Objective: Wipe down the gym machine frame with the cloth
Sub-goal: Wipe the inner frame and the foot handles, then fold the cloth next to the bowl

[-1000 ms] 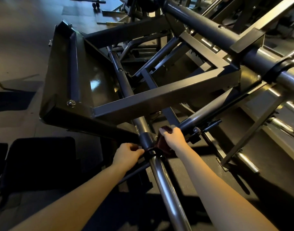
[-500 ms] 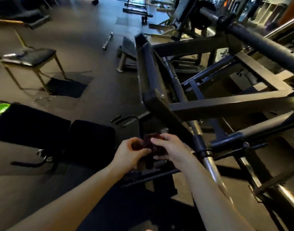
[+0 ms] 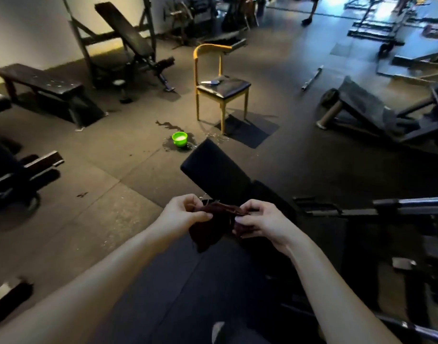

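Observation:
A dark reddish-brown cloth (image 3: 210,227) hangs between my two hands in front of me. My left hand (image 3: 185,214) pinches its left top edge. My right hand (image 3: 260,222) pinches the right top edge, and the rest of the cloth droops below. Part of the gym machine frame (image 3: 399,207) shows at the right as dark bars and a steel tube, apart from both hands. A black pad (image 3: 213,170) of the machine lies just beyond the cloth.
A green bowl (image 3: 179,139) with white liquid stands on the wet floor ahead. A yellow chair (image 3: 220,88) stands behind it. Benches (image 3: 39,83) line the left wall, more machines (image 3: 376,115) stand at the right, and a person's legs (image 3: 311,11) show far back.
My view has swung left, away from the machine frame toward the open floor. My right hand took the cloth off the frame tube, and both hands now hold it stretched between them.

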Demonstrator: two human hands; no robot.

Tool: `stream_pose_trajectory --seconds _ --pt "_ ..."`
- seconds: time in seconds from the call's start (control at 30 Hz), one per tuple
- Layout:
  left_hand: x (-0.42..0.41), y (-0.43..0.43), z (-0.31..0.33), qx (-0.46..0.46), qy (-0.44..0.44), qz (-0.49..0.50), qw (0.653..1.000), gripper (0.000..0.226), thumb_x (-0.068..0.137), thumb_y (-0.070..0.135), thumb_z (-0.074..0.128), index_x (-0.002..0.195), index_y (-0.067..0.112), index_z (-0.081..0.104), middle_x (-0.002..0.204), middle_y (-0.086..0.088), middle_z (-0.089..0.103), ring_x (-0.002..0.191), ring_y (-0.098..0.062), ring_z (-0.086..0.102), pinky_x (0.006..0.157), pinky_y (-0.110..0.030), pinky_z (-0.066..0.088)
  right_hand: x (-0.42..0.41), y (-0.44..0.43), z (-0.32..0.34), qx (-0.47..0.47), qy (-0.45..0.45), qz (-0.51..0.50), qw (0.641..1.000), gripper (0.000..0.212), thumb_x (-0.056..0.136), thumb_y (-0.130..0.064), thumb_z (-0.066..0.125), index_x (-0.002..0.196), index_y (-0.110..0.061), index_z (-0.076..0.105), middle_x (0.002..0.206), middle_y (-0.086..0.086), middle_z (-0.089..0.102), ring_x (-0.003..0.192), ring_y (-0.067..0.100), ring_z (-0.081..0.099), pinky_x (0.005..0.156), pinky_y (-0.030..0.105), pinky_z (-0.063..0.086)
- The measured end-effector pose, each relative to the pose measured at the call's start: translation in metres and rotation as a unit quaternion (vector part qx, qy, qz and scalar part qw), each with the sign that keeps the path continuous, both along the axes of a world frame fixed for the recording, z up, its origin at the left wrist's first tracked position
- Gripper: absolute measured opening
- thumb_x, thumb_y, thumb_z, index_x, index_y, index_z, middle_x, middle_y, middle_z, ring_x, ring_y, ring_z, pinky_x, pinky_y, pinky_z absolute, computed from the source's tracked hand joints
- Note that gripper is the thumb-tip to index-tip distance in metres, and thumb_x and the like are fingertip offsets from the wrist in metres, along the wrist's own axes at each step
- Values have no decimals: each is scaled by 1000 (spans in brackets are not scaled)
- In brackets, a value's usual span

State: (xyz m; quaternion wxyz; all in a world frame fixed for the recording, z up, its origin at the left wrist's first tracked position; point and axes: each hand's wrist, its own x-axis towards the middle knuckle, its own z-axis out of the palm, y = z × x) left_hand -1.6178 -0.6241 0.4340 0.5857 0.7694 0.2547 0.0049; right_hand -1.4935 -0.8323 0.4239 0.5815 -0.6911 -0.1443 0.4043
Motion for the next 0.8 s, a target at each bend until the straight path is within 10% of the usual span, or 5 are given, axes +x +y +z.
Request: stream_pose_trajectory --seconds 0.3,0.53,0.8 --pt "27 191 17 -8 27 133 991 14 85 24 82 92 13 78 88 -4 78 82 -13 73 66 -18 51 82 220 -17 -11 -32 153 988 16 83 -24 81 90 -10 77 90 17 73 83 35 67 79 46 50" --pt "126 342 29 5 46 148 988 23 84 17 82 100 2 72 100 -16 75 88 -21 70 77 -28 52 198 380 -12 4 -40 199 979 20 84 9 69 95 -6 73 85 19 72 75 30 69 73 39 57" --pt "250 480 32 4 30 153 988 24 82 15 83 99 3 71 95 -13 77 90 -26 75 71 -29 57 301 522 2 -24 -142 203 968 7 82 -18 83 83 -13 78 76 4 73 74 15 68 79 32 53"
